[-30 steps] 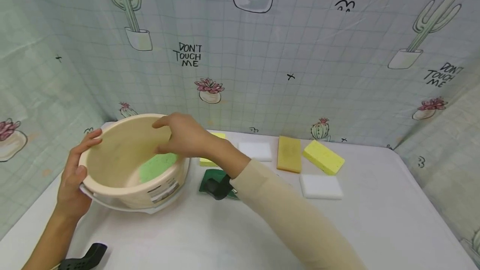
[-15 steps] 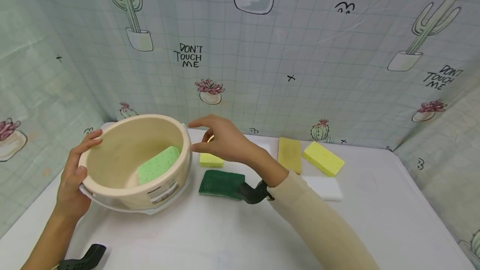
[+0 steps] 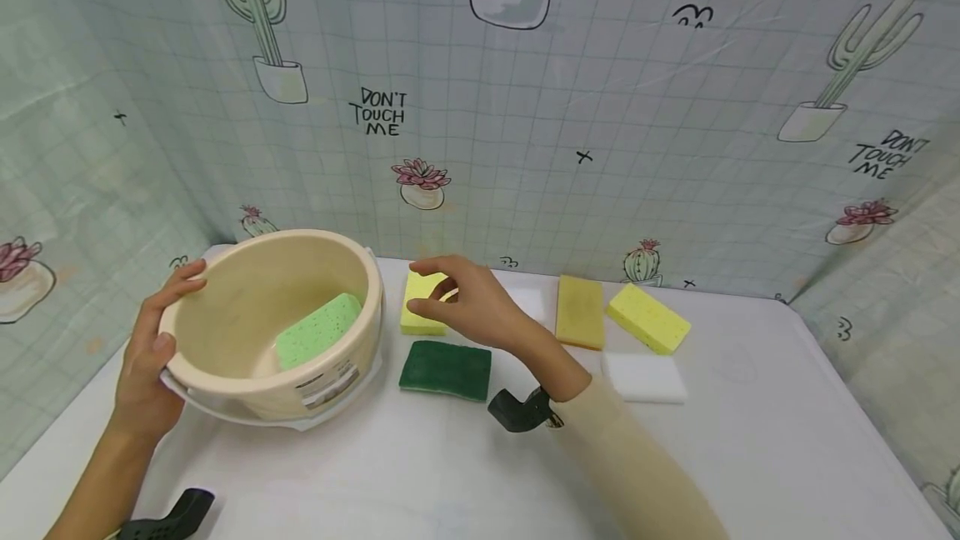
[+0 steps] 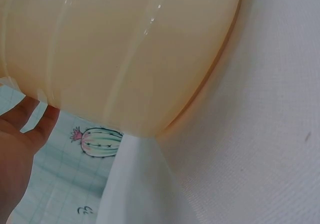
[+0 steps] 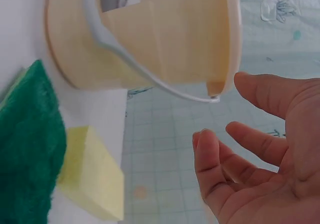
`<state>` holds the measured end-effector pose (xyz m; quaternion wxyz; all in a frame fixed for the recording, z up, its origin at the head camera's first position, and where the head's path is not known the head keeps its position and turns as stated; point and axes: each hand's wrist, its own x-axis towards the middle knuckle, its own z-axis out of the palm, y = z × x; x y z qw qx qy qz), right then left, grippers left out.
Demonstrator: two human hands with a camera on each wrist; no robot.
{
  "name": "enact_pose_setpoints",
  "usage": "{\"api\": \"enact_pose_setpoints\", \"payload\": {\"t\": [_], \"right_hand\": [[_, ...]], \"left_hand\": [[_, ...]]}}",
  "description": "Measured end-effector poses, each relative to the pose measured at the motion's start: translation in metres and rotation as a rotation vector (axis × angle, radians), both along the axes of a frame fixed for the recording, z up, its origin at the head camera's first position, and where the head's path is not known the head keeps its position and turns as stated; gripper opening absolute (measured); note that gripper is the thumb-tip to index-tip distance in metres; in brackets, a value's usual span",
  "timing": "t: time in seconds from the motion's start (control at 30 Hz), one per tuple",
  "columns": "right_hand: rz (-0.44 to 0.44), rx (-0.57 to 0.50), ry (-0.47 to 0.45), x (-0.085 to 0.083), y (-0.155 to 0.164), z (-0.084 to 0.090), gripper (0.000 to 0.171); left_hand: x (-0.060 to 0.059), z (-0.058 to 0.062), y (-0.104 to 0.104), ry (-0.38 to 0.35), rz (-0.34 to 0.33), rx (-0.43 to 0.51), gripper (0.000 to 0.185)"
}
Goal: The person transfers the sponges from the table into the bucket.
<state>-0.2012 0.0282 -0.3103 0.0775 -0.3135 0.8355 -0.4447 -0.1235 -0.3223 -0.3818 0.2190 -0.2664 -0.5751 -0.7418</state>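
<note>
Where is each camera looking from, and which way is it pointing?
Head: worn on the head, looking forward and down at the table; both hands and forearms show, left hand gripping the bucket, right hand open over the yellow sponge.
Left wrist: on the left wrist, facing the bucket wall; left fingers show.
Right wrist: on the right wrist, facing the bucket, yellow sponge and green scouring pad; open right fingers show.
Shared: all three see the bucket.

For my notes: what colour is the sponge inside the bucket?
Light green sponge in the cream bucket; head view shows it best.
</note>
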Motion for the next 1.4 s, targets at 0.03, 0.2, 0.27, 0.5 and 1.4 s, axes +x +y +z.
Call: {"api": "enact_pose_setpoints", "payload": {"t": [0.03,0.2,0.27,0.5,1.4], "right_hand": [[-0.005,0.000,-0.002,0.001,0.002,-0.003,0.046],[-0.004,-0.003,0.004,0.006,0.011,-0.025,0.044],[0.013,-0.006,0.009,0.009,0.017,-0.035,0.045],[0.044,0.002,0.021,0.023,0.046,-0.066,0.050],[-0.031,-0.047,-0.097,0.030,0.069,-0.105,0.076]], "left_hand": [[0.000,0.000,0.000,-0.001,0.003,-0.003,0.051],[0.001,0.003,-0.001,-0.003,0.011,-0.004,0.051],[0.002,0.003,0.000,-0.008,0.017,-0.010,0.051],[0.003,0.004,0.002,-0.012,0.025,-0.022,0.051],[0.002,0.002,0.001,-0.026,0.033,-0.014,0.051]]}}
